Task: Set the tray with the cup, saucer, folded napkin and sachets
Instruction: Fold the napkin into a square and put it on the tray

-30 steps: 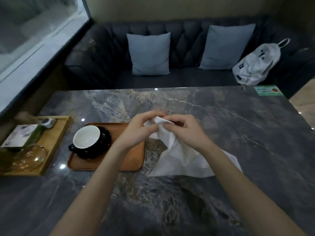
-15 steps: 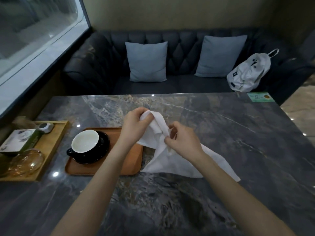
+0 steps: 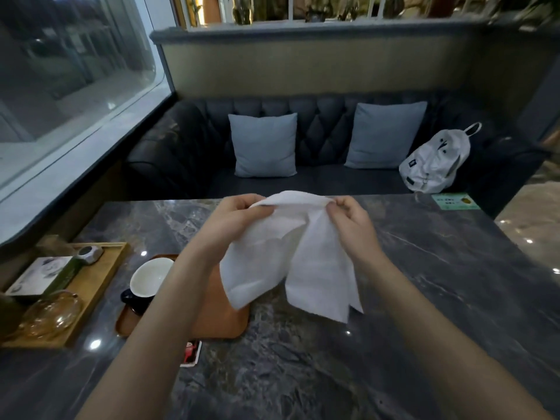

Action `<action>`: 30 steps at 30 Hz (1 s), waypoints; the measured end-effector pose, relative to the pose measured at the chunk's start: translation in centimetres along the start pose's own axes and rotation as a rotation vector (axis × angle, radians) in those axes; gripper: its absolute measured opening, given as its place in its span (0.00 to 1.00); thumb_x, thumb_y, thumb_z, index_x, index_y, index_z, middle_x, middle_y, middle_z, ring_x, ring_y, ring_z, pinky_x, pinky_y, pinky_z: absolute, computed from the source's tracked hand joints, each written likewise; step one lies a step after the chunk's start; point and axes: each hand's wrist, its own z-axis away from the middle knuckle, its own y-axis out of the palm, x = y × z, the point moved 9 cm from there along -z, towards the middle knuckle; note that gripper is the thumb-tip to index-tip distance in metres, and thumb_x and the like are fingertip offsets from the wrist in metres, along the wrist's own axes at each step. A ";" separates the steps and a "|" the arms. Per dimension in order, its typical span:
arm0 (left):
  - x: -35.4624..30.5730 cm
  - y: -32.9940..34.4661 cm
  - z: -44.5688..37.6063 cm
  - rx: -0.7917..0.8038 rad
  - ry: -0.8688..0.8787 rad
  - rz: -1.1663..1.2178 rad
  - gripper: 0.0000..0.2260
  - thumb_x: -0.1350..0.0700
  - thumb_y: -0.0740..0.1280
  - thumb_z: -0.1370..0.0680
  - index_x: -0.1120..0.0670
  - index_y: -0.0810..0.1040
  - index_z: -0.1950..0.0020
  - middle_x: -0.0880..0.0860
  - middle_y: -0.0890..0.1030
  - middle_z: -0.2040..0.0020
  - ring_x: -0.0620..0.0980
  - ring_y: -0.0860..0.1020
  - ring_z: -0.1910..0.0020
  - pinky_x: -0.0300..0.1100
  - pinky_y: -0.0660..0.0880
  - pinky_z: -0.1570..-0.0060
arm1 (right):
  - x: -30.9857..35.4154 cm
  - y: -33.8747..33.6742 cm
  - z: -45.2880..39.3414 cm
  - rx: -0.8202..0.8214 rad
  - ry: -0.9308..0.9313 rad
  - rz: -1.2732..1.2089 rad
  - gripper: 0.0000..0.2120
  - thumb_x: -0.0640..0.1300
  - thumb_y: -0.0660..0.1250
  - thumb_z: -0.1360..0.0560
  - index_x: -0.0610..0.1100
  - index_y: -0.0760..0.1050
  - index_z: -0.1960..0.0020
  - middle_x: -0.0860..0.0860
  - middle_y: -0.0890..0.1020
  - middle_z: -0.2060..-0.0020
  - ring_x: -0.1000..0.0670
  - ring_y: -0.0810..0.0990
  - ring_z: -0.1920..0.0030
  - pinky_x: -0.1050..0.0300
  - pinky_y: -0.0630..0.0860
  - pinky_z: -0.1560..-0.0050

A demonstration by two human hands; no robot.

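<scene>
A white napkin (image 3: 291,256), soft and faintly creased, is being held up above the tabletop (image 3: 424,283) by two hands; its top edge is being pinched by the left hand (image 3: 239,216) at one corner and by the right hand (image 3: 348,216) at the other, the fingers of both being curled round the cloth; two loose flaps are hanging down from that edge, clear of the stone. The tabletop is being seen as dark grey marble with pale veins and a glossy finish. One rounded rectangular tray (image 3: 218,316) of smooth brown wood is lying on it, below and left of the napkin; one cup (image 3: 151,277), white inside and dark outside, is being carried on one dark saucer (image 3: 133,304) at the tray's left end, both partly hidden by the left forearm. One small sachet (image 3: 191,353), red and white, is lying flat on the tabletop just beside the tray's near edge. A second, paler wooden tray (image 3: 100,286) with a raised rim is lying at the far left; a printed box (image 3: 42,277), a small grey metal piece (image 3: 89,254) and an amber glass teapot (image 3: 51,313) are being held in it. A tufted dark sofa (image 3: 321,116) is standing behind the tabletop; two pale blue square cushions (image 3: 263,144) and one white bag (image 3: 436,159) are resting on it.
</scene>
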 end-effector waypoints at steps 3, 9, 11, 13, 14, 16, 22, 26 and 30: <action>-1.3 0.9 0.2 0.040 0.045 0.011 0.11 0.54 0.66 0.25 0.62 0.78 0.54 0.58 0.77 0.60 0.52 0.75 0.60 0.43 0.69 0.59 | 2.5 -1.6 -0.3 0.031 -0.070 -0.006 0.05 0.42 0.62 0.23 0.44 0.73 0.57 0.54 0.74 0.68 0.65 0.71 0.73 0.74 0.67 0.70; -3.4 2.6 0.9 0.129 0.102 0.099 0.10 0.51 0.65 0.25 0.56 0.82 0.51 0.53 0.83 0.59 0.48 0.81 0.60 0.39 0.77 0.60 | 5.0 -2.7 0.6 0.359 -0.003 -0.166 0.06 0.41 0.65 0.25 0.44 0.79 0.58 0.52 0.83 0.67 0.55 0.80 0.66 0.64 0.77 0.63; -3.8 3.6 1.3 0.204 0.088 0.182 0.11 0.51 0.66 0.27 0.56 0.81 0.51 0.52 0.84 0.60 0.47 0.82 0.61 0.38 0.79 0.62 | 5.7 -3.0 1.4 0.460 0.057 -0.251 0.05 0.41 0.64 0.26 0.43 0.79 0.57 0.51 0.84 0.66 0.54 0.81 0.65 0.61 0.78 0.63; -3.7 4.4 1.6 0.276 0.053 0.273 0.11 0.52 0.67 0.28 0.57 0.81 0.50 0.52 0.85 0.58 0.47 0.82 0.59 0.38 0.79 0.61 | 6.4 -3.4 2.2 0.540 0.086 -0.350 0.06 0.42 0.65 0.30 0.42 0.80 0.57 0.51 0.84 0.65 0.53 0.82 0.64 0.61 0.79 0.62; -3.5 4.7 1.6 0.304 0.028 0.308 0.12 0.53 0.66 0.28 0.57 0.81 0.49 0.53 0.85 0.56 0.48 0.82 0.57 0.38 0.80 0.60 | 6.8 -3.4 2.5 0.577 0.090 -0.389 0.07 0.43 0.64 0.32 0.43 0.81 0.59 0.51 0.84 0.65 0.54 0.82 0.64 0.62 0.79 0.62; -2.8 5.3 1.4 0.350 -0.024 0.337 0.16 0.53 0.64 0.29 0.59 0.79 0.45 0.54 0.84 0.52 0.50 0.82 0.53 0.39 0.80 0.55 | 6.8 -3.5 2.6 0.621 0.107 -0.402 0.09 0.43 0.64 0.34 0.44 0.82 0.59 0.51 0.84 0.65 0.55 0.83 0.63 0.64 0.79 0.61; 6.6 7.0 -1.1 0.366 -0.239 0.014 0.20 0.51 0.71 0.34 0.59 0.79 0.45 0.57 0.83 0.50 0.55 0.80 0.50 0.49 0.77 0.48 | -3.7 -2.3 0.5 0.560 0.393 -0.126 0.06 0.39 0.65 0.26 0.40 0.80 0.53 0.48 0.83 0.60 0.50 0.81 0.58 0.59 0.78 0.53; 15.5 8.1 -1.9 0.304 -0.348 -0.226 0.07 0.56 0.68 0.26 0.54 0.79 0.49 0.54 0.81 0.51 0.50 0.79 0.55 0.43 0.76 0.53 | -12.9 -2.2 -0.7 0.470 0.444 0.280 0.07 0.41 0.67 0.27 0.45 0.79 0.64 0.50 0.79 0.67 0.53 0.76 0.63 0.61 0.73 0.58; 19.2 8.6 -3.5 0.219 -0.296 -0.304 0.04 0.60 0.69 0.28 0.53 0.76 0.60 0.49 0.76 0.64 0.44 0.73 0.66 0.29 0.69 0.69 | -17.7 -1.4 -2.4 0.424 0.318 0.564 0.05 0.38 0.67 0.27 0.38 0.80 0.56 0.45 0.79 0.63 0.50 0.75 0.60 0.61 0.70 0.60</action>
